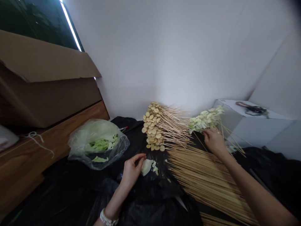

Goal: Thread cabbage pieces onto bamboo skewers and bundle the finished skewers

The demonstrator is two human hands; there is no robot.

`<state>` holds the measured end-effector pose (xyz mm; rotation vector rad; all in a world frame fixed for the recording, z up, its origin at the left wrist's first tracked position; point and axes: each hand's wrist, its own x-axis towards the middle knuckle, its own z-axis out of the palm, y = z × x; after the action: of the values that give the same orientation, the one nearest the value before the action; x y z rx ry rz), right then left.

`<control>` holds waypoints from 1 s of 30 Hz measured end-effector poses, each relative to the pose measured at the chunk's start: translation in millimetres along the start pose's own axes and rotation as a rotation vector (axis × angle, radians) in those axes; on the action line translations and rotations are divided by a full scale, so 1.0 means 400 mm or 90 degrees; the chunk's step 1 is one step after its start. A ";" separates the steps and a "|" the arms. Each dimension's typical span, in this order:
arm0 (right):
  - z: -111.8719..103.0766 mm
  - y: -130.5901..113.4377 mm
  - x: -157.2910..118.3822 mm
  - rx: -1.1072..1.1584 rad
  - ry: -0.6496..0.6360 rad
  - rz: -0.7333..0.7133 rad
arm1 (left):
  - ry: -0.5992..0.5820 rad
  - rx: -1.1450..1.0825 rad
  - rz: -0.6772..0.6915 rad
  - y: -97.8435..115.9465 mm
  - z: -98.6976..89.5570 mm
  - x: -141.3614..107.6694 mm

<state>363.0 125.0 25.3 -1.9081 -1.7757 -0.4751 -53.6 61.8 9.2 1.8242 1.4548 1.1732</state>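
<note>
My left hand is closed in a pinch just above the black plastic; whatever its fingertips hold, if anything, is too small to make out. Beside those fingers lie a pale cabbage leaf piece and small cabbage scraps. Over to the right, my right hand has its fingers closed on a cabbage skewer at the near edge of a heap of cabbage skewers. A wide row of bare bamboo sticks lies below that arm. Skewered round, pale yellow slices are stacked between the hands, sticks pointing right.
An open clear plastic bag with cut cabbage leaves sits at left. Behind it are a cardboard box and a wooden surface. A white box stands at right, a dark corded object on top. A white wall closes the back.
</note>
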 end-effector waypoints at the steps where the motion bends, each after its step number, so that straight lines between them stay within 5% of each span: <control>1: -0.017 -0.025 -0.009 0.015 -0.001 -0.015 | 0.002 0.000 0.003 0.000 0.000 0.000; 5: -0.079 -0.149 -0.051 0.196 -0.025 -0.077 | 0.005 0.006 0.012 0.001 0.001 -0.001; 9: -0.100 -0.245 -0.098 0.317 -0.144 -0.106 | 0.005 0.006 0.016 0.002 0.003 -0.001; 16: -0.052 -0.281 -0.163 0.263 -0.346 -0.154 | 0.009 0.018 0.033 -0.002 0.009 -0.002; 30: -0.028 -0.327 -0.224 0.108 -0.253 -0.198 | 0.015 0.116 0.042 0.001 0.000 -0.001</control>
<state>225.5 49.7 -0.6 -1.6983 -2.3043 -0.0389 -53.2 61.4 9.5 1.9992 1.5703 1.1289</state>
